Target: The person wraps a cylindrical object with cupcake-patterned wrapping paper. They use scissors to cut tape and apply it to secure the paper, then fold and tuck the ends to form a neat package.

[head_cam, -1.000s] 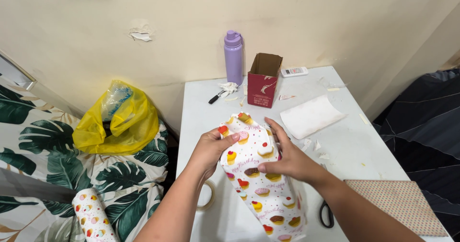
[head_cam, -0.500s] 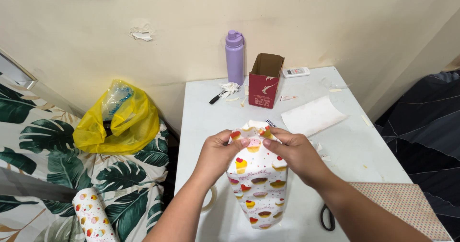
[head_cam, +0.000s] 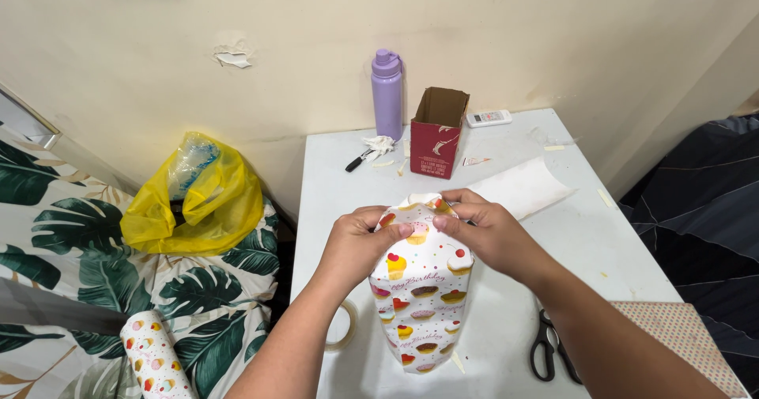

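Hands: both closed on the top of a wrapped parcel (head_cam: 423, 288) at the centre of the frame
Left hand (head_cam: 357, 246): thumb and fingers pinch the paper's upper left edge, thumb lying across the front
Right hand (head_cam: 490, 231): fingers curl over the upper right edge, pressing the fold down against the left thumb
Parcel: stands upright on the white surface (head_cam: 585, 241), covered in white paper printed with cupcakes, its top gathered between the two hands
Scissors (head_cam: 549, 347): black-handled, flat on the surface at lower right, just beside the right forearm
Tape roll (head_cam: 341, 328): lies at the surface's left edge, partly under the left forearm
Far end: purple bottle (head_cam: 387, 93) and open red carton (head_cam: 436, 132) side by side near the wall, a curled white sheet (head_cam: 526, 187) to their right
Off the surface: yellow plastic bag (head_cam: 194, 197) at left; roll of the same cupcake paper (head_cam: 154, 359) at lower left, on a leaf-print cloth (head_cam: 63, 249)
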